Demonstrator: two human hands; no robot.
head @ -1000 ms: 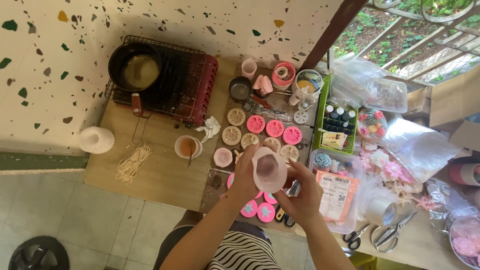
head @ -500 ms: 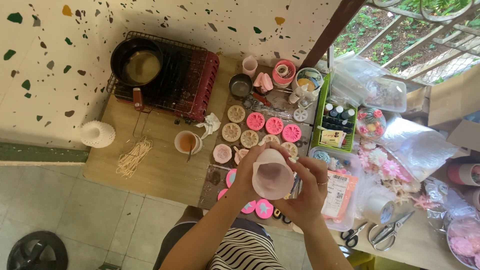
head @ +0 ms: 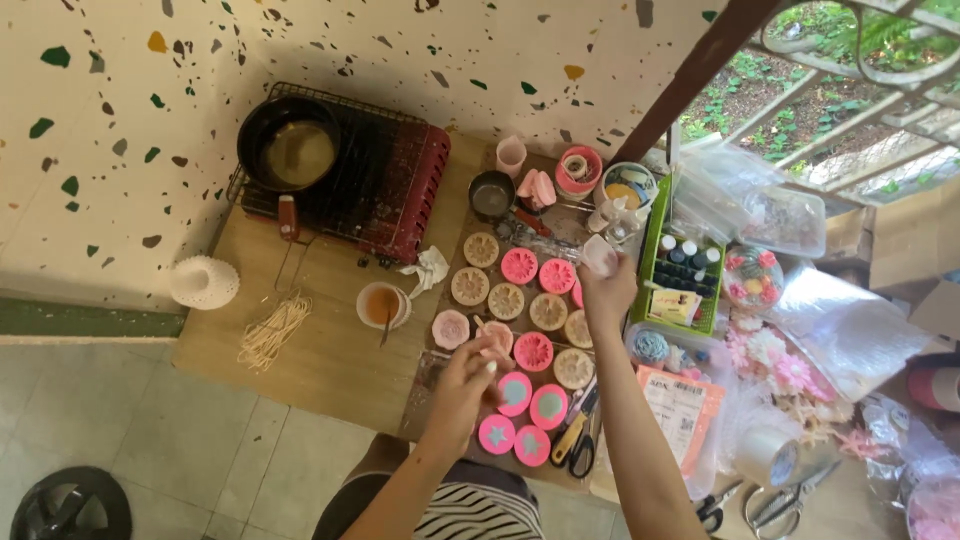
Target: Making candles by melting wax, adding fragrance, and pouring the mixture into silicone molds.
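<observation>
Pinching a pale cup (head: 601, 255), the right hand (head: 606, 290) reaches out; left hand (head: 466, 372) loosely curled above four pink discs (head: 549, 405).

An orange flat packet (head: 682, 415) lies at the right of the worktop, on a clear plastic box, and bears a white rectangular label (head: 668, 398) with dark print. Farther back, a green slotted basket (head: 652, 250) holds a row of small dark bottles with white caps (head: 685, 250), and a small yellow-and-white carton (head: 674, 305) lies tilted at its near end. Beyond the basket, toward the window, clear plastic bags (head: 745, 195) lie heaped together. To their right a shiny clear wrapper (head: 835, 315) lies spread out. At the far right a brown cardboard box (head: 915, 235) stands by the window.
</observation>
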